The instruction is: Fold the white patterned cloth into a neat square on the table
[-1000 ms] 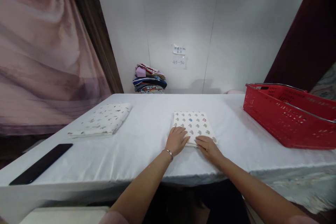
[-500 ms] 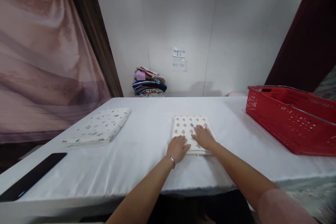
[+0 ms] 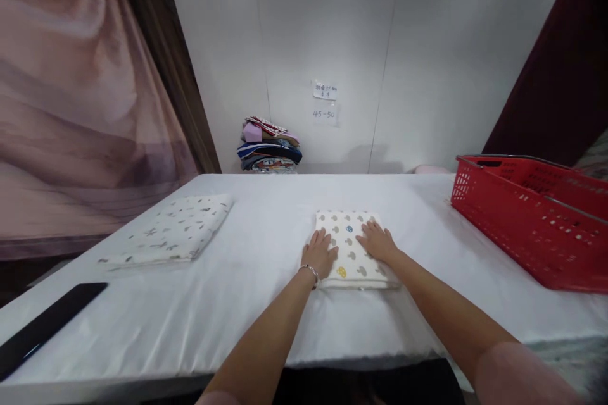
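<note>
A folded white cloth with grey mushroom prints [image 3: 350, 259] lies flat on the white-covered table [image 3: 266, 228], and a blue and a yellow mushroom show on it. My left hand [image 3: 319, 255] rests on its left edge, fingers spread, a bracelet on the wrist. On the upper right part of the same cloth lies my right hand [image 3: 377, 242], also with its fingers apart. Neither hand grips anything.
Another folded white cloth with small prints [image 3: 173, 228] lies at the left, with a black flat object [image 3: 47, 326] nearer the front. A red basket [image 3: 527, 221] stands at the right. Beyond the table are stacked folded fabrics [image 3: 270, 147] and wall notes [image 3: 325, 104].
My hands have moved apart on the cloth, the left slightly leftward and the right slightly rightward. More of the cloth's front part shows, including the yellow mushroom. The view has shifted slightly.
</note>
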### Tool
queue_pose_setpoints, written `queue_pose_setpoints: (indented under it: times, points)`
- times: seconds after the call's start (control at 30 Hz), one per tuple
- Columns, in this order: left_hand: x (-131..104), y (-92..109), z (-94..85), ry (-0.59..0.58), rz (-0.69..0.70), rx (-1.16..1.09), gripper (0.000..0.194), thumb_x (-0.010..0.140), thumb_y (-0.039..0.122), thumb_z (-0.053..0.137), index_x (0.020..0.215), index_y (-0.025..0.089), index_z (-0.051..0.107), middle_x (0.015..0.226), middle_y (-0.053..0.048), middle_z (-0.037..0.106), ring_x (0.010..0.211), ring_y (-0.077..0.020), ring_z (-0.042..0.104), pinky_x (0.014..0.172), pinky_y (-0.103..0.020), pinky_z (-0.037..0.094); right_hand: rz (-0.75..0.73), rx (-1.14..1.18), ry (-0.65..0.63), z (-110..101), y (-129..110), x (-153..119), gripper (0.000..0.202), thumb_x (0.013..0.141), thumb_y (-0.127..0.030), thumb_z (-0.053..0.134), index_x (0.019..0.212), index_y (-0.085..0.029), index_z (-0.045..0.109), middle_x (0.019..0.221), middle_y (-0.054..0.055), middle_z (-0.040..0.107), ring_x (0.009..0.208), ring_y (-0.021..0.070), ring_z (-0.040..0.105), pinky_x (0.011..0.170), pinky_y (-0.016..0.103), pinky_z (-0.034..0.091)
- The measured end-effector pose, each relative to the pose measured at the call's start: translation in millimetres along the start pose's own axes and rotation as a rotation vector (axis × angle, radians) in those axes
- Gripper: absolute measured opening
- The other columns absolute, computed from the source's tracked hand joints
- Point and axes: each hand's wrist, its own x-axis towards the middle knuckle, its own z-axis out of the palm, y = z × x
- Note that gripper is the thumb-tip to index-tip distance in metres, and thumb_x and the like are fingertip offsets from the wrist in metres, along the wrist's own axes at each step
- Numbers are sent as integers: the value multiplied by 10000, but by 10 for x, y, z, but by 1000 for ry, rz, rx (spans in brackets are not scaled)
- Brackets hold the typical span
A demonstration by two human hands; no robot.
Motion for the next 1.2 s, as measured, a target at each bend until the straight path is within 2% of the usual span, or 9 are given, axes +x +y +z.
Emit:
queue_pose_setpoints:
  times: [0.27,0.4,0.57,0.7,0.8,0.87,0.93,1.03,1.2]
  points:
    - [-42,18,-51,94,4,-18,424,851,390,397,1257,278,437,1460,-15,236,1340,-224,177,1049,-420,231,20,120,-2,9,131,5,430,848,-405,384,1242,-251,459,1396,80,350,1298,264,249,985,492,261]
    - [-95,62,-98,163,-170,-6,548,824,428,423,1310,183,352,1373,-139,371,1235,-274,375,970,-394,336,193,393,85,-34,290,-225,525,820,-363,407,1319,-200,394,1370,95,396,1240,246,377,967,390,350]
    - [-27,89,-113,-6,-373,-115,606,772,480,500,1249,128,375,1172,-169,557,1056,-277,545,861,-360,411,360,616,90,-3,418,-522,660,770,-359,473,1375,-165,295,1318,101,465,1159,245,479,911,373,422]
    - [145,-55,-340,1,-288,-70,544,742,435,568,1198,179,419,1115,-124,604,1018,-242,573,809,-311,433,345,731,103,28,136,-739,706,763,-342,496,1398,-177,236,1349,103,428,1173,246,463,935,391,407]
    - [260,-293,-685,115,-337,125,489,789,365,525,1230,192,404,1115,-129,602,1041,-246,561,816,-326,431,136,1002,-54,91,-243,-976,799,766,-349,516,1427,-231,82,1350,89,430,1020,210,571,792,352,495]
    - [281,-453,-875,158,-426,201,447,815,404,481,1192,164,456,1126,-154,590,1049,-272,552,823,-361,435,5,1120,-132,140,-408,-1103,799,755,-367,546,1419,-277,111,1364,77,412,970,191,588,725,328,515]
    - [237,-552,-945,191,-358,235,449,833,423,451,1194,158,470,1193,-145,553,1107,-267,510,876,-374,416,6,1155,-69,177,-415,-1149,700,724,-360,580,1363,-259,314,1281,79,509,961,198,588,724,330,513]
    - [45,-547,-803,285,-77,272,390,860,387,422,1185,186,501,1268,-93,508,1194,-230,429,983,-377,337,160,1131,74,197,-154,-1056,433,694,-357,586,1096,-198,604,1064,81,644,895,228,608,686,350,520]
    - [-447,-343,-372,281,321,220,404,886,437,361,1203,231,503,1320,-50,467,1256,-214,352,1061,-453,199,264,1049,281,192,425,-684,353,721,-326,527,1037,-201,624,1096,63,631,953,224,599,753,362,520]
